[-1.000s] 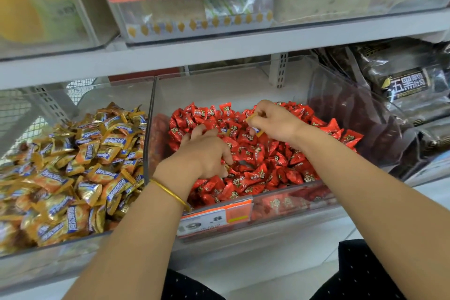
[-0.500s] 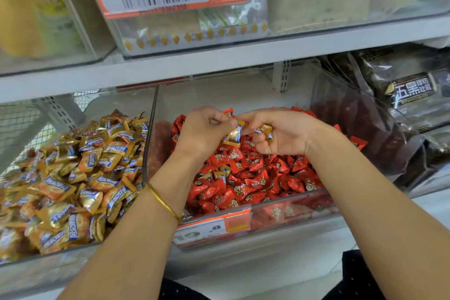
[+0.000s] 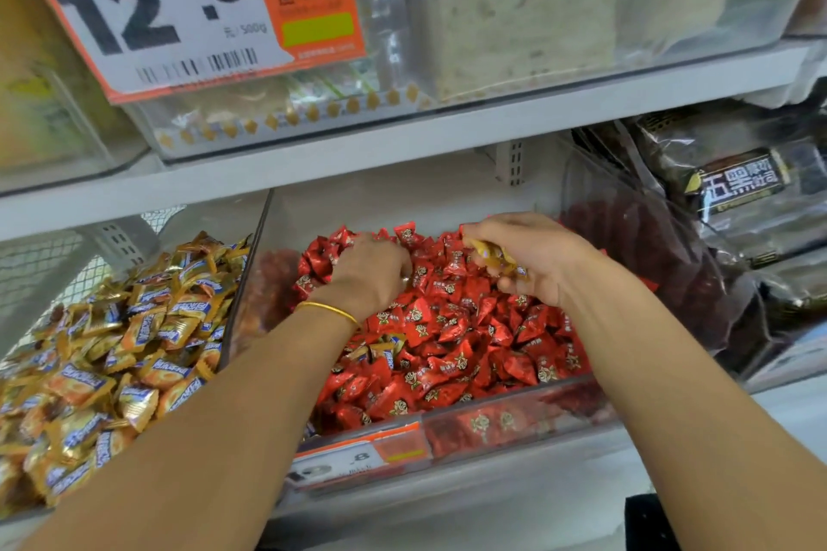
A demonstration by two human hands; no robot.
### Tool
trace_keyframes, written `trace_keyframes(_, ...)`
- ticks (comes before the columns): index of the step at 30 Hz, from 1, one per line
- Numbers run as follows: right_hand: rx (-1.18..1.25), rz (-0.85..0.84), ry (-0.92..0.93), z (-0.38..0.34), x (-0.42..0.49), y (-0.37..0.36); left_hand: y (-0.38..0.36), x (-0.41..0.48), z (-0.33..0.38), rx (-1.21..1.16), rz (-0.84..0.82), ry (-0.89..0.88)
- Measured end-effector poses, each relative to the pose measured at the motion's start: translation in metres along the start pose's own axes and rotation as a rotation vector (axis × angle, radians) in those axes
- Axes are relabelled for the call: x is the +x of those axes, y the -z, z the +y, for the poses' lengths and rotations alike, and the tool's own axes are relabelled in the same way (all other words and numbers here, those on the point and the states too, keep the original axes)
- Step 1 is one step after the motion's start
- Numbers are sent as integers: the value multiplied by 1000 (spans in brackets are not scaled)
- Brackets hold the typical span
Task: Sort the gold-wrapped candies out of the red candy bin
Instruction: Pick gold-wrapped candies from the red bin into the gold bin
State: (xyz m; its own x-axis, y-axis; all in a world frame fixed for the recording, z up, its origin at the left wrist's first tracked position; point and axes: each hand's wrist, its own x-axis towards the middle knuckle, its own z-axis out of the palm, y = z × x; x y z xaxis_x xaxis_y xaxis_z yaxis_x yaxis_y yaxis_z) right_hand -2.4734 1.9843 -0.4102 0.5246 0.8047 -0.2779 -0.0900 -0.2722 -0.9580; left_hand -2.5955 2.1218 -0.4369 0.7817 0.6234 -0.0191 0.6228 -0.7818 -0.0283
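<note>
Both hands are down in the clear red candy bin (image 3: 514, 421) at the centre of the frame. The right hand (image 3: 532, 257), toward the upper right of the pile, is curled around a few gold-wrapped candies (image 3: 496, 259), which poke out between its fingers and palm. The left hand (image 3: 369, 271), just left of centre, lies knuckles-up on the red candies (image 3: 452, 327) with its fingers tucked down into them; whether it grips anything I cannot tell, since the fingertips are buried. A thin gold bangle (image 3: 329, 310) circles the left wrist.

A couple of stray gold wrappers (image 3: 380, 349) lie among the red ones below the left wrist, near the middle of the bin. In the lower left of the frame, the neighbouring bin (image 3: 241, 282) is heaped with gold candies. A large price tag (image 3: 179, 9) reading 12.8 hangs at the upper left, and dark packets (image 3: 738, 188) fill the right edge.
</note>
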Motion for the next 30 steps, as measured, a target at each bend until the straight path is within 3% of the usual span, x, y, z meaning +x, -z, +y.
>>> trace_keyframes(6, 99, -102, 22, 1, -4, -7, 11, -1, 11, 43, 144, 33)
trace_keyframes(7, 84, -104, 32, 1, -5, -9, 17, -2, 11, -76, 167, 55)
trace_keyframes(11, 15, -152, 84, 1, -10, -15, 43, -15, 16, -922, 84, 98)
trace_keyframes(16, -21, -117, 139, 3, -11, -20, 59, -28, 19, -1333, -67, 89)
trace_keyframes(17, -3, -79, 129, 3, -11, -18, 59, -29, 15, -1250, -23, 85)
trace_keyframes(19, 68, -13, 104, 2, -11, -13, 55, -28, 4, -721, 45, 42)
trace_keyframes(21, 139, 22, 90, 1, -12, -7, 42, -29, -3, -161, -186, 8)
trace_keyframes(23, 169, 37, 93, 1, -13, -3, 24, -28, -1, 103, -408, 83)
trace_keyframes(26, 171, 33, 90, 3, -12, -2, 5, -16, 8, 180, -328, 92)
trace_keyframes(30, 185, 35, 77, 4, -11, 1, 7, 7, 14, -221, -165, 1)
